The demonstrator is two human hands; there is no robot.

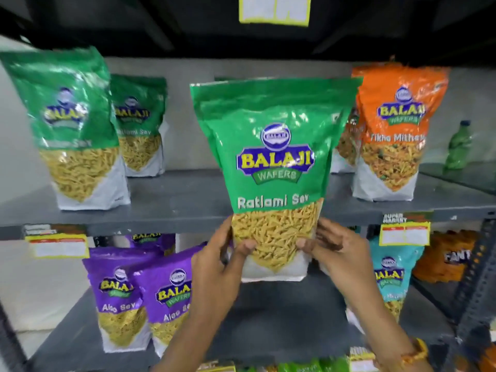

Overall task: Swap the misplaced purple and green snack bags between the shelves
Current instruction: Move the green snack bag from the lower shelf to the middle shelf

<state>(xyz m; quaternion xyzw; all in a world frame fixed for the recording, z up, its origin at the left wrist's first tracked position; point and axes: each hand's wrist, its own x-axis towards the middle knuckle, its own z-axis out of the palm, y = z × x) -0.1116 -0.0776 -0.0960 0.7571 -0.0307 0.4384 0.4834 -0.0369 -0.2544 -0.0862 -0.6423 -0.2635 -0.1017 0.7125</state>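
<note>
A green Ratlami Sev snack bag (273,162) is held upright in mid-air in front of the shelves, its top at the upper shelf's level and its base below that shelf's edge. My left hand (217,267) grips its lower left corner and my right hand (332,251) its lower right corner. Two more green bags (69,124) (139,124) stand on the upper shelf (174,200) at the left. Purple Aloo Sev bags (115,296) (169,294) stand on the lower shelf (281,323) at the left, with another purple bag (153,240) behind them.
An orange Tikha Mitha bag (394,130) and a green bottle (457,146) stand at the upper shelf's right. A teal bag (389,277) and orange packs (445,259) sit at the lower right. Yellow price tags (59,245) (404,232) hang on the shelf edge. A metal upright (475,299) runs down the right.
</note>
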